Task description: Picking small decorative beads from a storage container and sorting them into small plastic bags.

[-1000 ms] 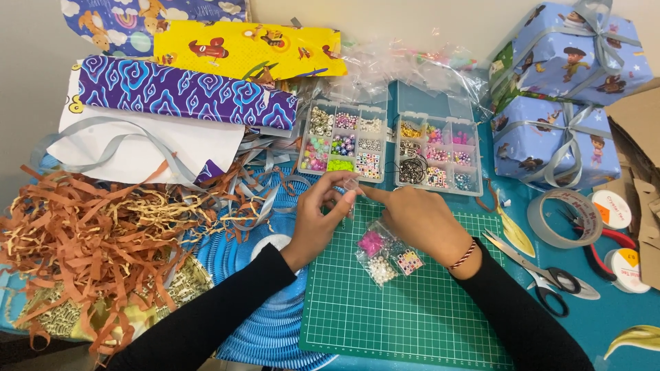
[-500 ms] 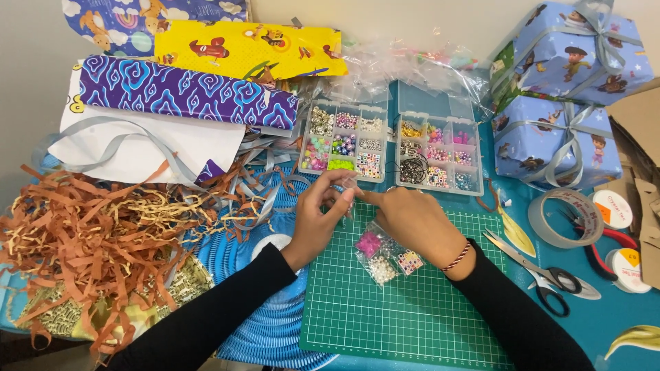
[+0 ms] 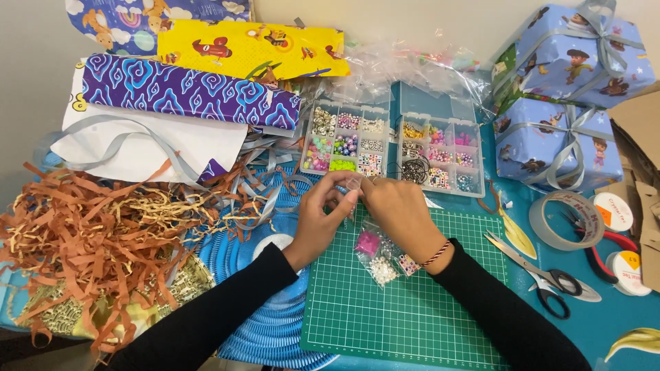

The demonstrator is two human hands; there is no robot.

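Left hand: the left hand (image 3: pixel 317 223) is raised over the near edge of the bead boxes, fingertips drawn together in a pinch on something very small; what it pinches is too small to tell, perhaps a bead or thread end.
Right hand: the right hand (image 3: pixel 401 214) meets it fingertip to fingertip, also pinching; a clear little object (image 3: pixel 354 183) shows just above where the fingers join.
Relation: both hands are touching at the tips, equally near the pinched piece, which sits between them above the top edge of the green cutting mat (image 3: pixel 412 309).
Small bags: clear bags of beads (image 3: pixel 380 255) lie on the mat directly under the right hand, nearer to it than to the left; one holds pink beads, one white, one mixed letter beads.
Left bead box: an open compartment box (image 3: pixel 346 141) lies just beyond the hands, holding white, purple, green and pink beads sorted by cell.
Right bead box: a second open box (image 3: pixel 440 159) stands beside the first, touching or nearly so, with yellow, pink, dark and blue beads.
Right of the mat: scissors (image 3: pixel 543 278) lie slanted, with a tape roll (image 3: pixel 562 220) beyond them.
Left of the worktop: shredded brown paper (image 3: pixel 89 240) and a blue pleated sheet (image 3: pixel 268 323).
Far right: two wrapped gift boxes (image 3: pixel 557 137) with grey ribbon.
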